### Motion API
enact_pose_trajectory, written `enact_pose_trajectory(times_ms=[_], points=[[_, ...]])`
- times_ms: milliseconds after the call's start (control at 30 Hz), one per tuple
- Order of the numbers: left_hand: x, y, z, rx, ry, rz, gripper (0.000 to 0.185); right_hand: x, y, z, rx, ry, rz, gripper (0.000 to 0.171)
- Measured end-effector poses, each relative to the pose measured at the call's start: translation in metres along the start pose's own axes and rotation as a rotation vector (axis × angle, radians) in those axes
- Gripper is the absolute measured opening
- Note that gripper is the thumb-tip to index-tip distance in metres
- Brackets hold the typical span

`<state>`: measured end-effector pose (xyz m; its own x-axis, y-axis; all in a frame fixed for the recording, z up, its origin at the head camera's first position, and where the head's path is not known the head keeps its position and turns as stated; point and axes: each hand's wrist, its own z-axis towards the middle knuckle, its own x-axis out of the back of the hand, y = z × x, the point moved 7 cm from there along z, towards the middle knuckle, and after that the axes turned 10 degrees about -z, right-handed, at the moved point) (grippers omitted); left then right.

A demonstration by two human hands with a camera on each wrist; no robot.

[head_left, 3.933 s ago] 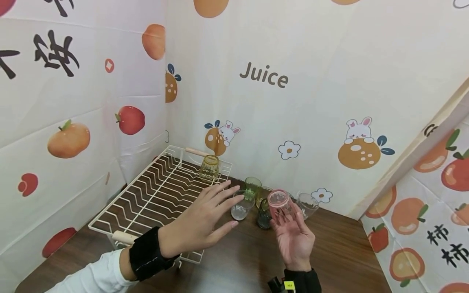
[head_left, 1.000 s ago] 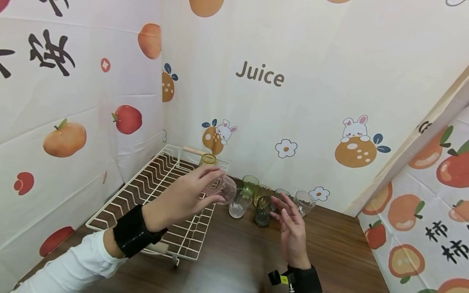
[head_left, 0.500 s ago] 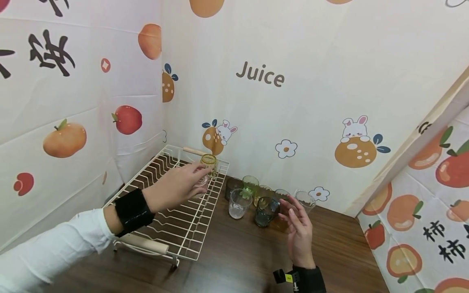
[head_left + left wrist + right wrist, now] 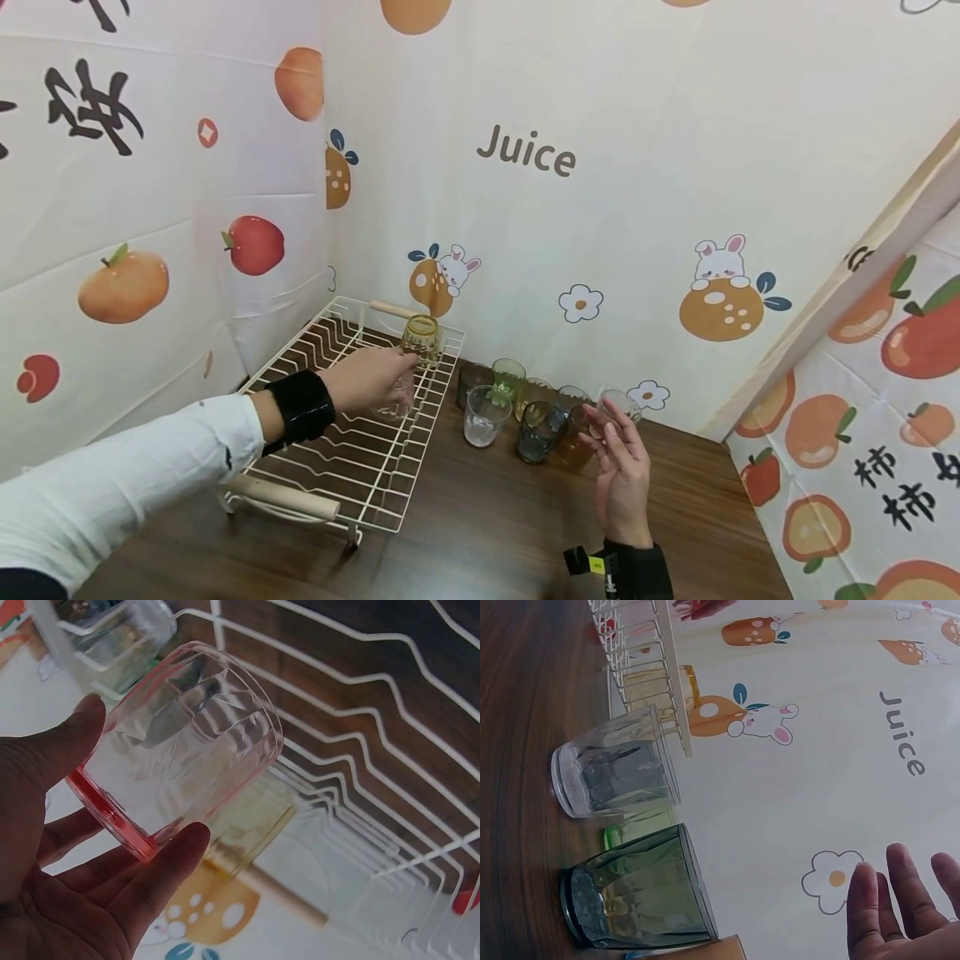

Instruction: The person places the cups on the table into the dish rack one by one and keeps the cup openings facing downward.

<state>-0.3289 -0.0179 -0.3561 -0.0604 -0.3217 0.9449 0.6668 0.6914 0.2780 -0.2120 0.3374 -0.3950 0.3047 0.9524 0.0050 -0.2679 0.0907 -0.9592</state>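
Right beside the rack [image 4: 352,433], on its far-right side, a cluster of glasses stands on the table [image 4: 487,533]: a clear glass [image 4: 480,417] nearest the rack, a grey glass [image 4: 537,432] to its right, a green glass [image 4: 507,379] behind them, a dark glass [image 4: 471,381] close to the rack's corner, and more tumblers toward the wall. Nothing blocks the rack's wires under the left hand [image 4: 367,379]; the cluster sits between the rack and the right hand [image 4: 622,467].

Inside the rack, a yellow glass [image 4: 422,337] stands upside down at the far-right corner. Just in front of it, the left hand grips the pink glass [image 4: 176,746], thumb on one side and fingers on the other, holding it tilted just above the rack's wires. Whether it touches them cannot be told.

Apart from the glasses, the right hand hovers with its fingers [image 4: 874,911] straight and relaxed, holding nothing, palm turned toward the cluster.

Underneath, the table is dark brown wood. Behind the rack, a cloth backdrop [image 4: 637,167] printed with oranges, apples, rabbits, flowers and the word "Juice" covers the walls.
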Motion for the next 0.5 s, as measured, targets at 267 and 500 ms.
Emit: enact_pose_trajectory(times_ms=[267, 500], points=[[-0.021, -0.009, 0.005, 0.020, -0.032, 0.045, 0.062, 0.002, 0.001, 0.000, 0.003, -0.009, 0.015, 0.049], [-0.030, -0.018, 0.010, -0.010, 0.019, 0.063, 0.035, 0.005, 0.000, 0.002, -0.005, -0.024, 0.091, 0.048]])
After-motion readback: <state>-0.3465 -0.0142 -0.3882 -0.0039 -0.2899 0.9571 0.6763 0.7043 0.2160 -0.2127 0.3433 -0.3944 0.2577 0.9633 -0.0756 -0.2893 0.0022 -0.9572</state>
